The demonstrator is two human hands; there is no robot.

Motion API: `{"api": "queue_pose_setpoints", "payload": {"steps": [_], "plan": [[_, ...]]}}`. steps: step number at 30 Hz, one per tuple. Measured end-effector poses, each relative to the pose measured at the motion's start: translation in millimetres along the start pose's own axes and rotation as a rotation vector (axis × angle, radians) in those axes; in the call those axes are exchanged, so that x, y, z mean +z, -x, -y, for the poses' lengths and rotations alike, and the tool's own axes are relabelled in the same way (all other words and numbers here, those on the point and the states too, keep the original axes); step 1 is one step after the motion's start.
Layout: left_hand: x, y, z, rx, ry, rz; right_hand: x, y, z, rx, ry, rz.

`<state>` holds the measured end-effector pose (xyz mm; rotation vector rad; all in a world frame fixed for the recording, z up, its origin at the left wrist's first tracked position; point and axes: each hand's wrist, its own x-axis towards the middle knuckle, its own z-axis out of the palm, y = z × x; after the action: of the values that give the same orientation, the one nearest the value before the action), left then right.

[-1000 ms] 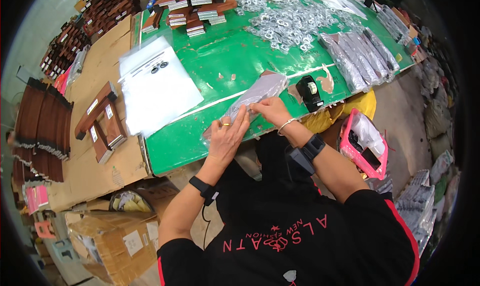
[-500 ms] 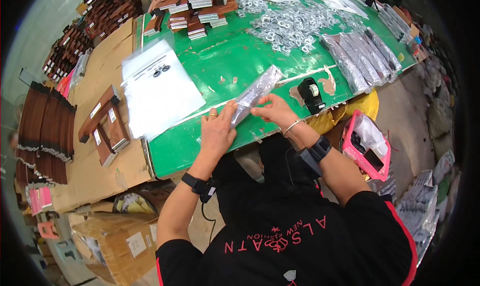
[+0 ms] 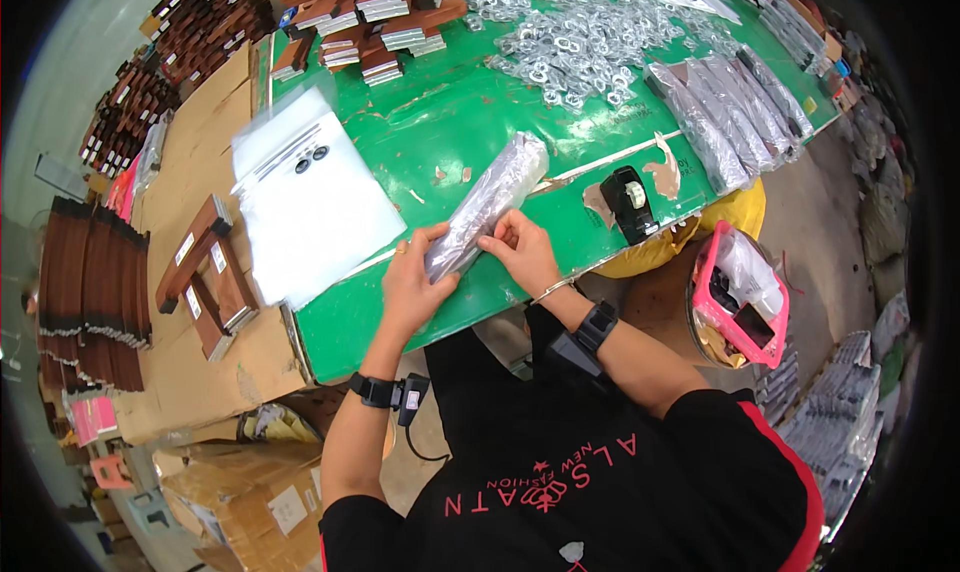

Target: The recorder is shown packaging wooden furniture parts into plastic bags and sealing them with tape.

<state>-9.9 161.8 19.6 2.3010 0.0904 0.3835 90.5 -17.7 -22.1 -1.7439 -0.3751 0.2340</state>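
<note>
A long bundle point(image 3: 490, 204) wrapped in shiny clear plastic lies slantwise on the green table, its far end pointing up and right. My left hand point(image 3: 412, 277) is closed around its near left end, thumb below and fingers over the side. At the bundle's right side, my right hand point(image 3: 524, 257) has its fingers curled, thumb and forefinger pinched against the plastic. A black tape dispenser point(image 3: 629, 204) stands to the right of that hand. To the left lies a stack of milky plastic bags point(image 3: 320, 207) with two small dark rings on top.
A heap of small bagged metal parts point(image 3: 565, 52) covers the table's far side. Wrapped bundles point(image 3: 725, 122) lie in a row at right. Brown wooden pieces point(image 3: 205, 272) rest on cardboard at left, others stacked at the far edge. A pink basket point(image 3: 740, 292) stands beyond the table edge.
The bundle has rolled or turned under my hands and shows a broader side. My right hand has moved left and down, fingers now curled closer to it. My left hand has lowered slightly.
</note>
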Motion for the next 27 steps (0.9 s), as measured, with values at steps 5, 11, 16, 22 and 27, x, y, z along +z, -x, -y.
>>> {"api": "queue_pose_setpoints", "payload": {"steps": [5,11,16,22,27], "plan": [[0,7,-4,-0.057,-0.061,0.009,-16,1,2,-0.103,0.384,0.11],[1,12,-3,-0.05,-0.135,0.015,-21,-12,82,-0.879,0.844,0.171],[-13,50,19,-0.125,-0.004,-0.205,-18,-43,42,-0.822,0.83,0.435],[-5,93,2,-0.461,0.431,-0.324,-21,-42,42,-0.827,0.76,0.435],[10,89,0,-0.627,0.715,-0.463,-23,-45,38,-0.82,0.743,0.424]]}}
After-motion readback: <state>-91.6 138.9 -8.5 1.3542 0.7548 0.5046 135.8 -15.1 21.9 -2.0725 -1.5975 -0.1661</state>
